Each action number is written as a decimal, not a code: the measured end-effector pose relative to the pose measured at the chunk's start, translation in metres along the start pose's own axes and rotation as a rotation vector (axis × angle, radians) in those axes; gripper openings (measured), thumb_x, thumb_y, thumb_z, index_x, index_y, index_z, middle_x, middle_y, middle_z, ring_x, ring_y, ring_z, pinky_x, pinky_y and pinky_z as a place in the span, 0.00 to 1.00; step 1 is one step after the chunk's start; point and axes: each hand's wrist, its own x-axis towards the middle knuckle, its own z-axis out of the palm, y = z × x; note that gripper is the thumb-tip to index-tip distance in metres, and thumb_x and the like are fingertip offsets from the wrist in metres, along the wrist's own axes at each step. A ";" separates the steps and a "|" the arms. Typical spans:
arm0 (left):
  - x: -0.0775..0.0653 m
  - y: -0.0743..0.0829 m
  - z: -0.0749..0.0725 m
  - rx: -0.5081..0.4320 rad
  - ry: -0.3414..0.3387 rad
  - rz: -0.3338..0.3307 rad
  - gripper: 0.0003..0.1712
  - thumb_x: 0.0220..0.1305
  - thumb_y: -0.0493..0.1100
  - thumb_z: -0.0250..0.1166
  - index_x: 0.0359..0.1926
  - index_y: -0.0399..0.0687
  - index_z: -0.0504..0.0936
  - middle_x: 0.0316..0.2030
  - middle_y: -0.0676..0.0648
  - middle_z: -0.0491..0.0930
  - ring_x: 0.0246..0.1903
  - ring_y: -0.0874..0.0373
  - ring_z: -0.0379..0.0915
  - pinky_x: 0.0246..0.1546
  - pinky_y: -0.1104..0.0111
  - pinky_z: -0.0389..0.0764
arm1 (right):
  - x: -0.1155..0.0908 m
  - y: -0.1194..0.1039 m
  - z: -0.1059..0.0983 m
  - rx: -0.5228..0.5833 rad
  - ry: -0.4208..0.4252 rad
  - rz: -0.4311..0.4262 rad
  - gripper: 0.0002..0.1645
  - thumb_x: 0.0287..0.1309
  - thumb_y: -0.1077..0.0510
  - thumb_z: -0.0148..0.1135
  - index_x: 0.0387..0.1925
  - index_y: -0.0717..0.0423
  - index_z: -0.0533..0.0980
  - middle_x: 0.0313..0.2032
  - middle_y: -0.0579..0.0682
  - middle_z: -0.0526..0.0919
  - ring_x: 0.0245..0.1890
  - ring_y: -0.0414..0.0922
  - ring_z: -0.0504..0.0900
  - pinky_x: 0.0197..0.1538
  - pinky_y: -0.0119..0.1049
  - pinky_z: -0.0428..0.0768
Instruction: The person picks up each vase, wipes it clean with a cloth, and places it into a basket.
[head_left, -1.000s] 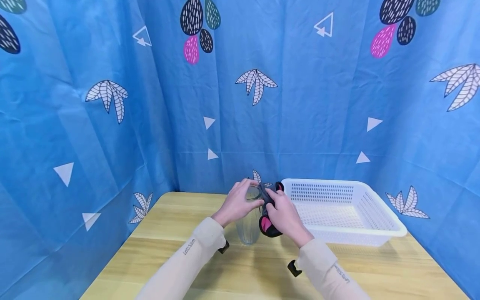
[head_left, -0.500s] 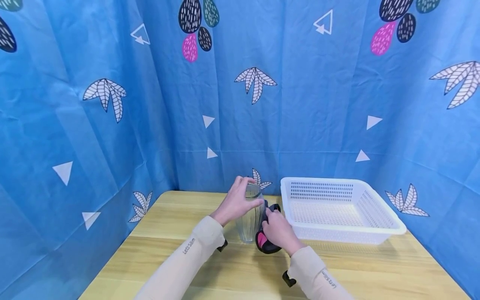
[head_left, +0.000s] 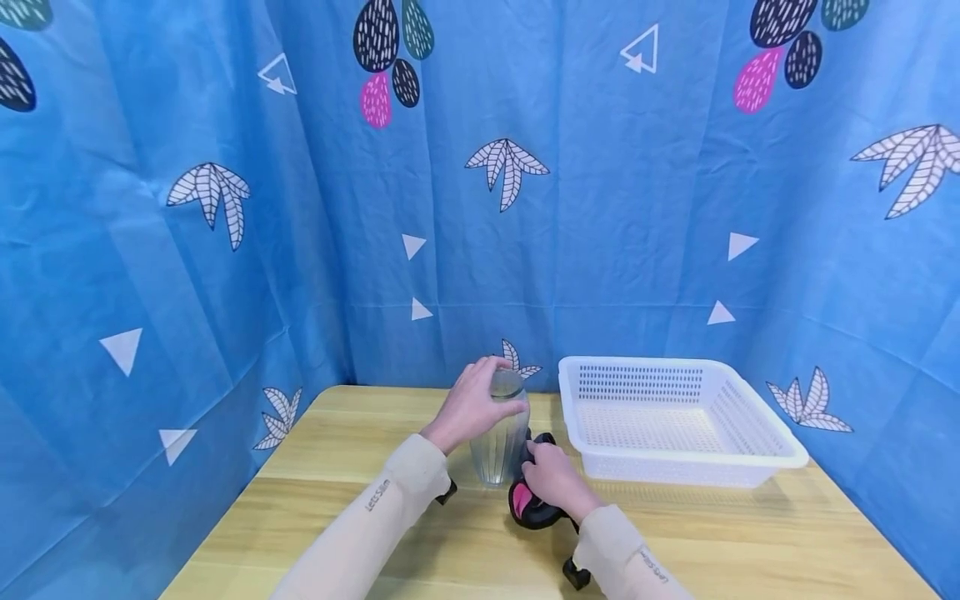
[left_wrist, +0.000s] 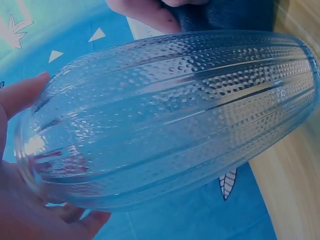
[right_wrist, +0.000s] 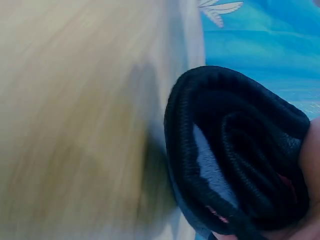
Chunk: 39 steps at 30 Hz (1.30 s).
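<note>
A tall clear glass vase (head_left: 492, 457) with ribbed, dimpled sides stands upright on the wooden table. My left hand (head_left: 474, 406) grips it near the rim, thumb on the near side and fingers on the far side, as the vase (left_wrist: 170, 120) in the left wrist view also shows. Just right of its base, my right hand (head_left: 557, 481) holds a rolled black fabric item (head_left: 536, 510) with a pink inner face. In the right wrist view, the black roll (right_wrist: 235, 155) shows its coiled end and stitched edges. Its exact kind is unclear, and the hand hides its middle.
A white perforated plastic basket (head_left: 682, 471) stands behind and right of my right hand. Blue patterned curtain (head_left: 637, 208) encloses the wooden table (head_left: 360, 442) at the back and sides.
My right hand has moved down and toward me with the black roll, from beside the vase's rim to beside its base. The left hand keeps its hold on the vase.
</note>
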 end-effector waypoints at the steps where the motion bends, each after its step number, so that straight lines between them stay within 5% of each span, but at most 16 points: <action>1: -0.001 0.000 -0.001 0.007 -0.001 -0.009 0.40 0.55 0.63 0.73 0.65 0.57 0.72 0.63 0.53 0.74 0.63 0.51 0.65 0.61 0.51 0.72 | -0.001 0.000 -0.002 0.026 0.003 0.000 0.29 0.67 0.62 0.53 0.66 0.72 0.69 0.65 0.68 0.73 0.26 0.50 0.75 0.32 0.41 0.76; 6: -0.002 -0.001 -0.007 0.035 -0.012 -0.016 0.37 0.55 0.59 0.74 0.65 0.60 0.73 0.62 0.54 0.76 0.59 0.51 0.67 0.56 0.51 0.74 | -0.002 -0.009 -0.018 0.073 0.064 -0.007 0.28 0.66 0.62 0.54 0.66 0.68 0.71 0.63 0.68 0.75 0.29 0.48 0.77 0.35 0.40 0.76; 14: 0.000 0.001 -0.009 0.040 -0.069 0.055 0.38 0.55 0.47 0.71 0.68 0.55 0.71 0.68 0.51 0.71 0.66 0.47 0.62 0.64 0.49 0.69 | -0.002 -0.037 -0.057 0.091 0.163 -0.061 0.29 0.65 0.61 0.54 0.68 0.61 0.71 0.58 0.65 0.80 0.22 0.45 0.68 0.28 0.37 0.70; 23: -0.001 0.002 -0.006 0.082 -0.062 0.053 0.41 0.52 0.50 0.71 0.68 0.53 0.70 0.67 0.46 0.69 0.65 0.46 0.62 0.64 0.50 0.69 | -0.003 -0.054 -0.063 -0.022 0.332 -0.187 0.32 0.64 0.60 0.57 0.70 0.57 0.70 0.55 0.63 0.78 0.44 0.53 0.79 0.45 0.47 0.78; 28: 0.002 0.000 -0.003 0.066 -0.025 0.042 0.41 0.55 0.54 0.71 0.69 0.53 0.69 0.65 0.49 0.70 0.66 0.48 0.60 0.65 0.51 0.68 | -0.001 -0.047 -0.048 -0.062 0.302 -0.138 0.33 0.66 0.58 0.56 0.71 0.62 0.66 0.62 0.71 0.72 0.56 0.60 0.79 0.56 0.55 0.78; 33: 0.001 -0.003 0.000 0.034 0.000 0.024 0.40 0.59 0.59 0.71 0.68 0.52 0.70 0.65 0.50 0.72 0.66 0.47 0.61 0.65 0.51 0.68 | 0.000 -0.038 -0.032 -0.107 0.183 -0.056 0.34 0.69 0.56 0.55 0.71 0.68 0.64 0.67 0.73 0.68 0.68 0.66 0.68 0.64 0.61 0.72; 39: 0.001 -0.004 0.004 0.044 0.017 0.027 0.38 0.60 0.61 0.69 0.68 0.53 0.71 0.65 0.51 0.73 0.64 0.49 0.65 0.64 0.53 0.70 | 0.000 -0.020 -0.011 -0.154 0.052 -0.022 0.32 0.67 0.56 0.56 0.67 0.72 0.68 0.63 0.74 0.73 0.64 0.64 0.74 0.59 0.57 0.77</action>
